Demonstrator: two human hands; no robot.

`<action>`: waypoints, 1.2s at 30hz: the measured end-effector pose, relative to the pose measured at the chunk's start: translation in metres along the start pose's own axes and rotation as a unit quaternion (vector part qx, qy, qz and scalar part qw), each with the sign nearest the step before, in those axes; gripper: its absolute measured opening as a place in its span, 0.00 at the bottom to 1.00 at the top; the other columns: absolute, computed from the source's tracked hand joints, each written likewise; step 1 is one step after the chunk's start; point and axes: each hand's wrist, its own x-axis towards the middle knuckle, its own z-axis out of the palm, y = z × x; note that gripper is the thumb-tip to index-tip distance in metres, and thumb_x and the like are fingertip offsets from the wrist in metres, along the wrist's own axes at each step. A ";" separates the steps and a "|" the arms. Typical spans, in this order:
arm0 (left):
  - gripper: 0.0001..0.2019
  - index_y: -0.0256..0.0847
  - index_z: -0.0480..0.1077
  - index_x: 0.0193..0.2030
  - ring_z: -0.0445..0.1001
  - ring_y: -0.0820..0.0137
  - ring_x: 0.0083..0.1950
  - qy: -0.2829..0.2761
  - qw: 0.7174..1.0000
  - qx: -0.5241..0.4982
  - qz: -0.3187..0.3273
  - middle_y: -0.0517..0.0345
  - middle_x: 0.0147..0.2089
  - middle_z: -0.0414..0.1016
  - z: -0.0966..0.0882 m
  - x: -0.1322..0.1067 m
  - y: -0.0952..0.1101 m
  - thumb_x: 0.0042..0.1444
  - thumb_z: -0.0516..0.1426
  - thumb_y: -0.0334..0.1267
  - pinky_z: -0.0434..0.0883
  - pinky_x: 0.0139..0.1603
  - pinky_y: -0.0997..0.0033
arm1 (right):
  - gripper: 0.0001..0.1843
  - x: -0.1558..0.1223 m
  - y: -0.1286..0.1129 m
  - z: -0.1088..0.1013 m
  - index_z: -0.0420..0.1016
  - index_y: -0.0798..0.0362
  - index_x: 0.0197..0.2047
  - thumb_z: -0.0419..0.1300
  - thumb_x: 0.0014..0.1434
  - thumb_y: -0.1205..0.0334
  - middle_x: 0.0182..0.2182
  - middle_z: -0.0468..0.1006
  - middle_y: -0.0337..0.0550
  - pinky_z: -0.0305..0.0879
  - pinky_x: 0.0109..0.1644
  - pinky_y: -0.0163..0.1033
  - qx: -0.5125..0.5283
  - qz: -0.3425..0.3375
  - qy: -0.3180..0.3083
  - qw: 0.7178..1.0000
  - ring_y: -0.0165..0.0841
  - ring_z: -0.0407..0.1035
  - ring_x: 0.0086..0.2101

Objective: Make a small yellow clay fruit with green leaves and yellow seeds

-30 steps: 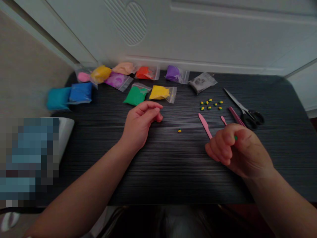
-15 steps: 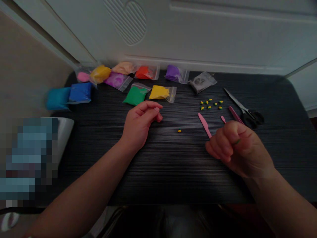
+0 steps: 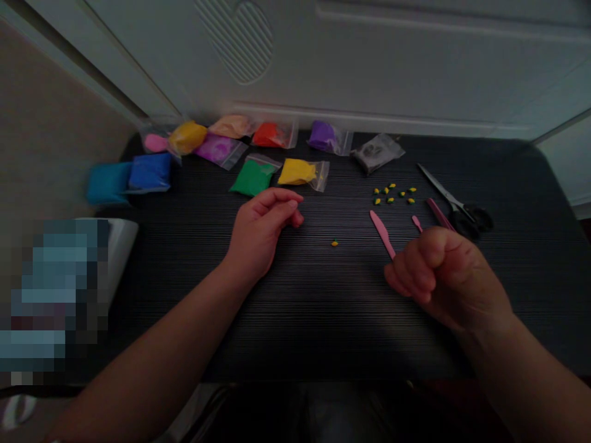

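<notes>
My left hand [image 3: 261, 231] rests on the dark tabletop with loosely curled fingers, the thumb close to the index finger, and nothing visible in it. The green clay bag [image 3: 253, 177] lies just beyond its knuckles. Raised above the table at the right, my right hand [image 3: 450, 274] is closed in a pinch; a bit of green clay showed between thumb and finger a moment ago and is now hidden. Between the hands lies a tiny yellow-and-green clay piece [image 3: 335, 243]. A pink plastic knife [image 3: 382, 232] is partly covered by my right hand.
Several similar small clay pieces [image 3: 390, 200] lie beyond the knife. Black-handled scissors [image 3: 455, 200] and pink tools [image 3: 438, 212] are at the right. Bagged clay, including a yellow bag [image 3: 297, 171] and a blue bag [image 3: 150, 172], lines the back and left. A white panel [image 3: 392, 74] stands behind.
My right thumb and finger have shifted slightly against each other, and the green bit between them has gone out of sight. My left hand stays still.
</notes>
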 end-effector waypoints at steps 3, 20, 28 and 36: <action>0.04 0.39 0.72 0.32 0.66 0.76 0.27 0.000 1.000 -0.001 -0.001 0.62 0.22 0.68 0.000 0.000 0.000 0.50 0.56 0.31 0.64 0.32 0.75 | 0.06 0.002 -0.002 0.003 0.70 0.52 0.29 0.58 0.56 0.60 0.21 0.72 0.33 0.59 0.27 0.33 0.015 0.003 0.003 1.000 0.23 0.64 0.21; 0.04 0.39 0.72 0.32 0.67 0.76 0.27 0.002 1.000 0.013 0.004 0.62 0.22 0.68 0.000 0.000 -0.001 0.50 0.56 0.32 0.64 0.32 0.75 | 0.04 -0.002 0.000 -0.001 0.73 0.50 0.36 0.58 0.56 0.65 0.26 0.76 0.35 0.64 0.28 0.33 -0.042 0.003 0.004 0.999 0.24 0.69 0.24; 0.04 0.39 0.72 0.32 0.67 0.76 0.27 0.000 1.000 0.002 0.002 0.63 0.22 0.69 -0.001 0.000 -0.001 0.50 0.56 0.31 0.64 0.32 0.75 | 0.03 0.000 -0.001 -0.001 0.71 0.51 0.33 0.61 0.53 0.67 0.24 0.75 0.33 0.63 0.30 0.31 0.001 -0.006 -0.014 1.000 0.22 0.67 0.24; 0.04 0.40 0.73 0.32 0.66 0.76 0.27 -0.003 1.000 0.000 0.001 0.63 0.22 0.68 0.000 0.001 -0.001 0.50 0.56 0.31 0.64 0.31 0.75 | 0.08 0.000 -0.001 0.001 0.73 0.48 0.37 0.59 0.54 0.70 0.31 0.78 0.33 0.70 0.36 0.31 -0.024 0.015 0.002 1.000 0.23 0.72 0.30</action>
